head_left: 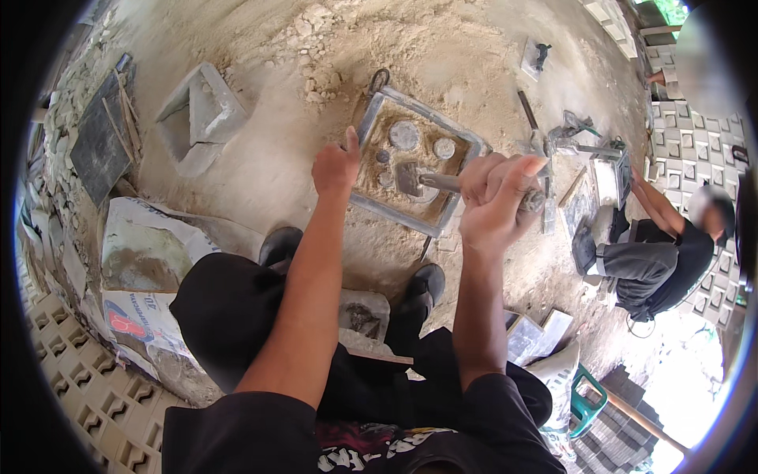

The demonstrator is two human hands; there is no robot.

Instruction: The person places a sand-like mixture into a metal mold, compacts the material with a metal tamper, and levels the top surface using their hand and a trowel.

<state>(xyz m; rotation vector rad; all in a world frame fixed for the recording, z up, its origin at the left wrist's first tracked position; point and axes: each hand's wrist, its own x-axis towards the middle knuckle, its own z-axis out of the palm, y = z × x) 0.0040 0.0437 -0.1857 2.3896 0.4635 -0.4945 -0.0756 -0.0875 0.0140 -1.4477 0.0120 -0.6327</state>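
Observation:
My right hand (pixel 501 197) is wrapped round the handle of a hammer (pixel 409 178), its thumb stretched out. The hammer's blocky grey head is over a square metal mould (pixel 414 224) on the ground. Inside the frame lies sandy material with several round grey discs, among them a large disc (pixel 404 136) and a smaller disc (pixel 444 148). My left hand (pixel 335 167) is beside the mould's left edge, fingers curled and thumb pointing away from me. Nothing shows in its fingers; whether it touches the rim I cannot tell.
A broken concrete block (pixel 213 107) and a dark board (pixel 103 138) lie to the left. A torn sack (pixel 142 316) is nearer me. At right, a person (pixel 663 253) crouches by another metal mould (pixel 608 178). A green plastic stool (pixel 586 403) stands lower right.

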